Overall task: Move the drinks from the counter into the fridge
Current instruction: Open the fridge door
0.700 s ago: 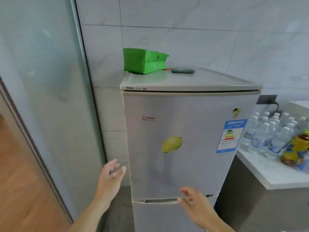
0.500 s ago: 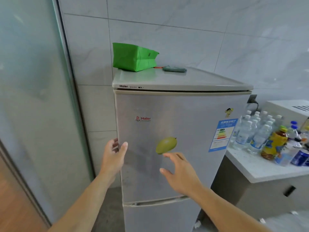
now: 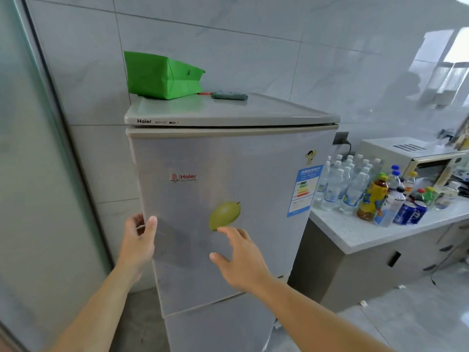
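A silver two-door fridge (image 3: 228, 179) stands in front of me with both doors closed. My left hand (image 3: 138, 241) grips the left edge of the upper door, thumb on the front and fingers round the side. My right hand (image 3: 239, 260) hovers with its fingers spread just in front of the door, below a green mango sticker. On the white counter (image 3: 360, 235) to the right stand several clear water bottles (image 3: 340, 184), a yellow-labelled tea bottle (image 3: 373, 196), blue cans (image 3: 411, 213) and other small bottles.
A green bag (image 3: 162, 76) and a dark folded cloth (image 3: 229, 96) lie on the fridge top. A microwave (image 3: 416, 158) sits at the back of the counter. A frosted glass panel (image 3: 33, 174) closes off the left side. Tiled wall behind, grey floor at lower right.
My left hand moved from the air to the upper door's left edge and took hold of it. My right hand rose from the gap between the doors to the door front.
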Available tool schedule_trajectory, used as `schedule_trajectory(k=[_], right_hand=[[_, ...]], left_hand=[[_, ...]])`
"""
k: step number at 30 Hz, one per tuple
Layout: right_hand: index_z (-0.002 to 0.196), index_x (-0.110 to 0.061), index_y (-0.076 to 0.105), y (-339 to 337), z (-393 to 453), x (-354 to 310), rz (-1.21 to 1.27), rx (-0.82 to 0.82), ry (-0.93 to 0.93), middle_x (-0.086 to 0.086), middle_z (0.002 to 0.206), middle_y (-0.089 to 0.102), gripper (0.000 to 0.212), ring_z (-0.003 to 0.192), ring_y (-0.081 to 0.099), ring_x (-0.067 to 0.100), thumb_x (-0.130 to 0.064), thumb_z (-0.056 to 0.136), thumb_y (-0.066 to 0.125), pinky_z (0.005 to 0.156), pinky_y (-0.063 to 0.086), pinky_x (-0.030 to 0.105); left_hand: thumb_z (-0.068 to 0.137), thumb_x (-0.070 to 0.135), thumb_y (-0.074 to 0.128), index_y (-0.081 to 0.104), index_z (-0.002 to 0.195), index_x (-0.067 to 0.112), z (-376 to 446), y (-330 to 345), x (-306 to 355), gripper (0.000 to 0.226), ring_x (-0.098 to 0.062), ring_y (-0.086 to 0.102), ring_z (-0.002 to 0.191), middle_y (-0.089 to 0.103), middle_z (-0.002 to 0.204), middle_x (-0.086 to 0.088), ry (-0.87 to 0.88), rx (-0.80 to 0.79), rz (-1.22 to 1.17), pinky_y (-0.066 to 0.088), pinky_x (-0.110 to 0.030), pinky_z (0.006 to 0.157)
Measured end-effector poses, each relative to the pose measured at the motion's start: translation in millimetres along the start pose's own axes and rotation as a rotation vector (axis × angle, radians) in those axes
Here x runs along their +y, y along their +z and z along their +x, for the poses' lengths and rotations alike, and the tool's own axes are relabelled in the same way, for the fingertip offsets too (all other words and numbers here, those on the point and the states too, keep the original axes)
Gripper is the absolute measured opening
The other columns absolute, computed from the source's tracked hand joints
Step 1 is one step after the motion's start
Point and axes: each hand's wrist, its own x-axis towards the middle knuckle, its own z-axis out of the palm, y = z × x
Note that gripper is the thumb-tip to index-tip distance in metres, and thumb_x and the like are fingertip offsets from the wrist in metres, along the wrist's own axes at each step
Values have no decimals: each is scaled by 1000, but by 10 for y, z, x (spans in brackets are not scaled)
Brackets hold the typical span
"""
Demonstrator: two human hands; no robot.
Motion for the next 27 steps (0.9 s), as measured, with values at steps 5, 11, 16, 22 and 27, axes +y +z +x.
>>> schedule_trajectory(k=[5, 11, 16, 22, 27], right_hand=[[137, -40, 39, -89, -313, 70, 47, 67, -37, -20, 122, 41, 53, 101, 45, -1, -49, 90, 62, 85, 38, 20], [129, -46, 44, -302, -1135, 144, 232, 87, -75, -32, 118, 42, 51, 101, 49, -10, -56, 85, 66, 84, 43, 15], [114, -55, 43, -475, -2063, 495, 279, 96, -156, -34, 118, 44, 39, 110, 48, -8, -60, 81, 63, 81, 49, 16], [120, -55, 39, -883, -2992, 1169, 347, 197, -69, -34, 119, 45, 38, 109, 52, -4, -48, 90, 63, 81, 52, 19], [134, -39, 39, -1455, -3374, 1614, 367, 289, 27, -21, 126, 50, 64, 110, 57, 4, -49, 82, 74, 91, 54, 27]], left_hand=[[85, 56, 56, 45, 110, 39, -874, 38, 98, 32, 5, 59, 83, 60, 101, 11, 81, 88, -81, 44, -20, 69], [76, 57, 69, 47, 96, 55, -2141, 211, 230, 30, -1, 62, 86, 63, 101, 8, 126, 140, -98, 47, -22, 71], [71, 51, 70, 49, 105, 53, -3297, 538, 408, 40, 5, 64, 81, 66, 93, 13, 180, 107, 11, 48, -10, 65], [96, 17, 60, 55, 110, 35, -4323, 1104, 632, 23, -6, 63, 92, 63, 103, 21, 238, -126, 134, 48, -13, 75], [95, 23, 63, 55, 112, 42, -4841, 1684, 821, 26, 4, 61, 100, 61, 105, 31, 151, -342, 127, 50, -12, 77]])
